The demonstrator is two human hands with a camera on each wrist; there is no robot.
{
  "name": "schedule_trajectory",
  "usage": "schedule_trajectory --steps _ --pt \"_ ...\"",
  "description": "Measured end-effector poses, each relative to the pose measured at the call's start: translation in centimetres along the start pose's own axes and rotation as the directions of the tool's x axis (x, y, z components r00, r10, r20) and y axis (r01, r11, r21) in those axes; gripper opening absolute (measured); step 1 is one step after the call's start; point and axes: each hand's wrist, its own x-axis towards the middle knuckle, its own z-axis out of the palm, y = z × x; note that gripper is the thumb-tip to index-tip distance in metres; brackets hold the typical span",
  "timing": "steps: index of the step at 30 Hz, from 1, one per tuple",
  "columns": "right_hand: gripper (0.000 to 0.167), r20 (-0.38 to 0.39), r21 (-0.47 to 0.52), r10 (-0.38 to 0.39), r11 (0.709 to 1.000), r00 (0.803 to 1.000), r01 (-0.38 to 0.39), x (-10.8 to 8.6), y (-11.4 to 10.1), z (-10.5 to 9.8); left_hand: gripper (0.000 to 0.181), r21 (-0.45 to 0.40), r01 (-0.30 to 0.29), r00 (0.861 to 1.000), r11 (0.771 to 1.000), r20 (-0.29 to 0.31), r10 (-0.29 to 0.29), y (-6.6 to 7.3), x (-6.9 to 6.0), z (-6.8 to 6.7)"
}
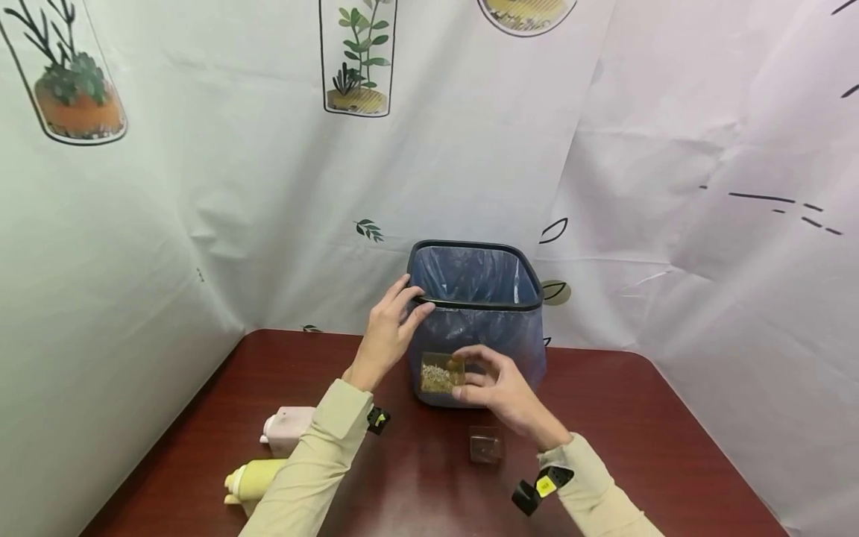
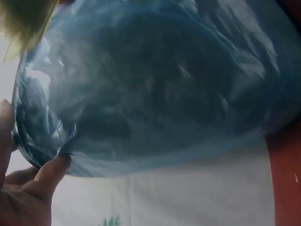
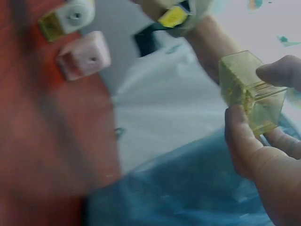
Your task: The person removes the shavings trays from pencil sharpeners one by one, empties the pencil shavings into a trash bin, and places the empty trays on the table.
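A trash bin (image 1: 478, 335) with a black rim and a blue plastic liner stands on the table. My left hand (image 1: 388, 332) holds the left front corner of its rim; the thumb (image 2: 54, 172) presses on the liner in the left wrist view. With my right hand (image 1: 499, 388) I grip a small see-through yellowish box (image 3: 242, 87) between thumb and fingers, in front of the bin. Pale shavings (image 1: 438, 378) lie inside the box. Another small clear box (image 1: 485, 445) sits on the table below my right hand.
At the left of the dark red table (image 1: 416, 485) lie a pink pencil sharpener (image 1: 291, 429) and a yellow one (image 1: 260, 479), partly behind my left sleeve. A white cloth backdrop (image 1: 268, 186) with printed plants surrounds the table's back and sides.
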Motion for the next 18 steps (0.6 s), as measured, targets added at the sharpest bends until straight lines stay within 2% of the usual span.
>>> schedule_trajectory --steps 4,12,16,18 --pt "0.052 -0.038 -0.016 -0.01 1.0 0.999 0.009 0.7 -2.3 -0.7 0.027 -0.022 0.015 0.999 1.0 -0.036 -0.015 0.4 0.2 0.3" --pt "0.053 -0.108 -0.038 -0.059 0.998 0.992 0.055 2.7 -6.4 -2.1 0.029 -0.063 0.073 0.997 0.995 -0.036 -0.075 0.3 0.2 0.5" --pt "0.053 -0.168 -0.149 -0.081 0.987 0.982 0.055 4.3 -7.9 -3.0 0.03 -0.082 0.09 0.995 0.993 -0.027 -0.092 0.3 0.2 0.5" --pt "0.053 -0.204 -0.252 -0.097 0.967 0.974 0.044 5.2 -8.5 -3.5 0.031 -0.082 0.097 0.995 0.992 -0.022 -0.099 0.3 0.2 0.6"
